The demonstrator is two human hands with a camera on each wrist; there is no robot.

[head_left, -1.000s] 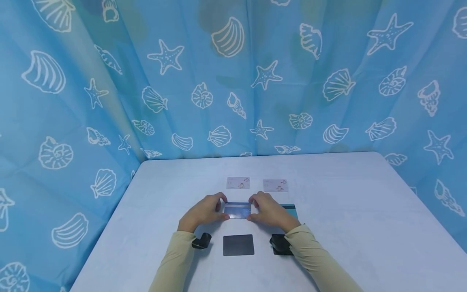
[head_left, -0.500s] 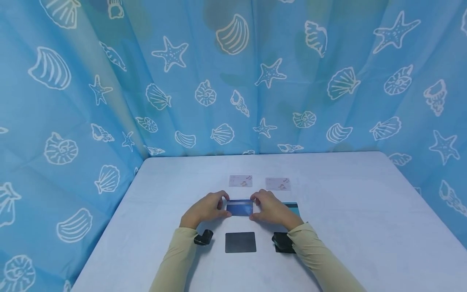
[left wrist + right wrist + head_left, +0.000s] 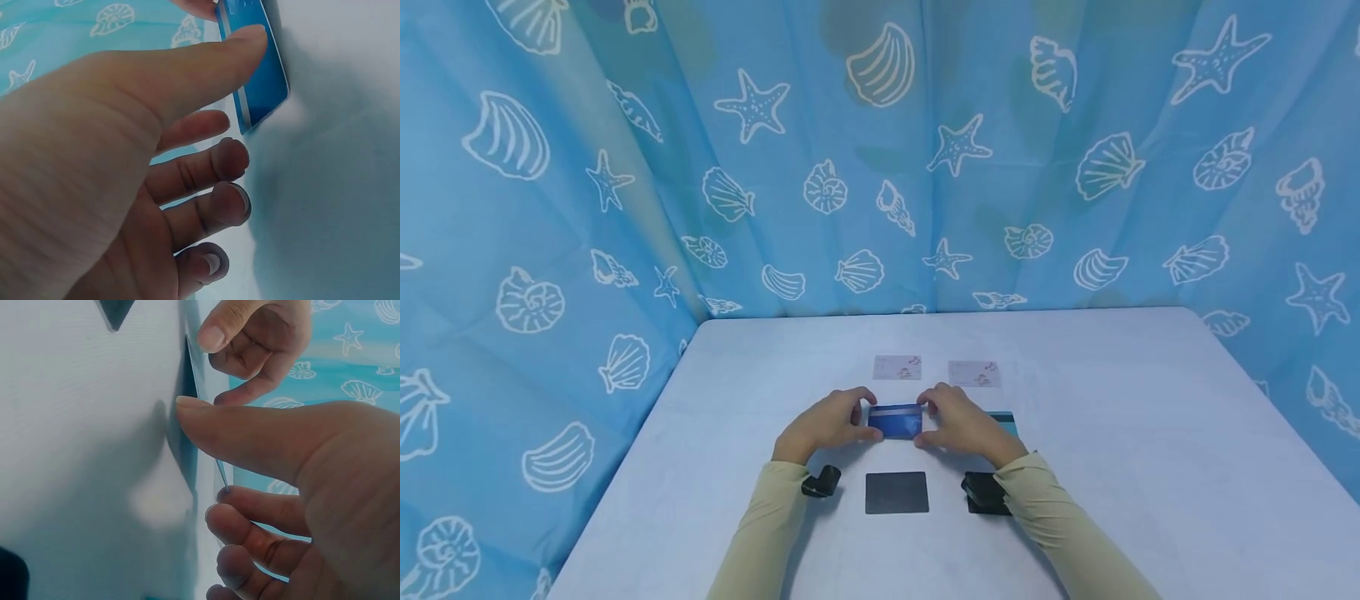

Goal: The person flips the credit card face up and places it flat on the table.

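Observation:
Both hands hold one blue plastic card (image 3: 895, 423) over the middle of the table; a pale stripe runs along its far long edge. My left hand (image 3: 829, 425) pinches its left end, thumb on the face of the card (image 3: 265, 94) and index finger at the far edge. At the right end, my right hand (image 3: 964, 427) grips it between thumb and index finger. In the right wrist view the card (image 3: 199, 381) appears nearly edge-on, with its shadow on the cloth beside it. The other fingers of each hand stay off the card.
Two pale printed cards (image 3: 897, 367) lie side by side farther back. A teal card (image 3: 1004, 423) is partly hidden behind my right hand. Nearer lies a dark grey card (image 3: 897, 492), with another dark card (image 3: 988, 505) partly under the right wrist camera. A shell-patterned curtain (image 3: 880, 167) hangs behind.
The blue card has tilted slightly and its glare has faded to deeper blue; the left thumb overlaps its near corner a little more. The head view has shifted slightly.

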